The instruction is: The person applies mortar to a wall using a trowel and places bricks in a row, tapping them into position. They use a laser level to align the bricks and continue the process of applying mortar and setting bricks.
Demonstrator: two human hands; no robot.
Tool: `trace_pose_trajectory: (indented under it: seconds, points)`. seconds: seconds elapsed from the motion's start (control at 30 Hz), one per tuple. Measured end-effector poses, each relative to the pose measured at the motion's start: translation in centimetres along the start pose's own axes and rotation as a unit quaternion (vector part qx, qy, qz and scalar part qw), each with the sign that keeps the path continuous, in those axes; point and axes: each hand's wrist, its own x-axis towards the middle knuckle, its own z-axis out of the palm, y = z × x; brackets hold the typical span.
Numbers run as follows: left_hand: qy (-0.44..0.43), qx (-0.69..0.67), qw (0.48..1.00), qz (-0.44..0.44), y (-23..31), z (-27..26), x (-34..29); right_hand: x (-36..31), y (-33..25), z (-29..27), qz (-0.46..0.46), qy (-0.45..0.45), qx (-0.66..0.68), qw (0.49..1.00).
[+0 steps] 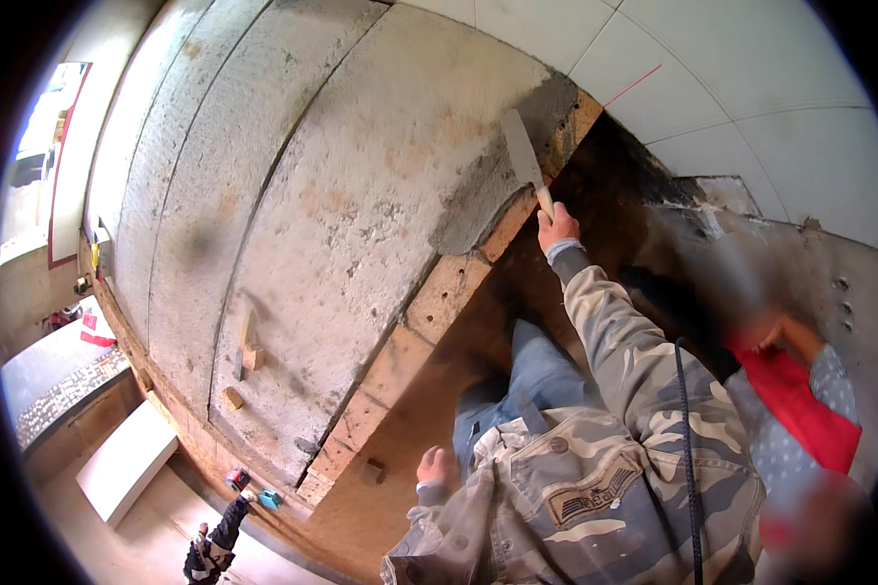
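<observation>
My right hand (558, 229) is closed around the wooden handle of a trowel (524, 154). The flat blade points away from me, over a patch of grey mortar (473, 207) at the slab's far right corner. Dark, smooth mortar spreads from there onto the edge of a row of orange bricks (446, 295). The pale concrete slab (351, 195) beyond the bricks is rough and stained. Low by my side, my left hand (437, 469) hangs with its fingers loosely apart and nothing visible in it.
A wooden-handled tool (247, 327) and small wood blocks (232, 398) lie on the slab. White wall tiles (712, 68) rise at the far right. A person in a red garment (800, 400) is close on my right; another person (215, 541) stands lower left near a white box (127, 468).
</observation>
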Motion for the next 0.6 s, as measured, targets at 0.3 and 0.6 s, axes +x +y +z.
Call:
trace_pose_trajectory:
  seconds: [0.3,0.6]
  points:
    - [-0.023,-0.028,0.999,-0.027,0.3,1.0,-1.4,5.2,0.5,-5.1,-0.050,0.039,-0.014,0.998]
    - [-0.012,0.051,0.999,0.006,-6.6,-2.9,0.9,3.1,1.9,-4.0,-0.139,-0.078,-0.146,0.977]
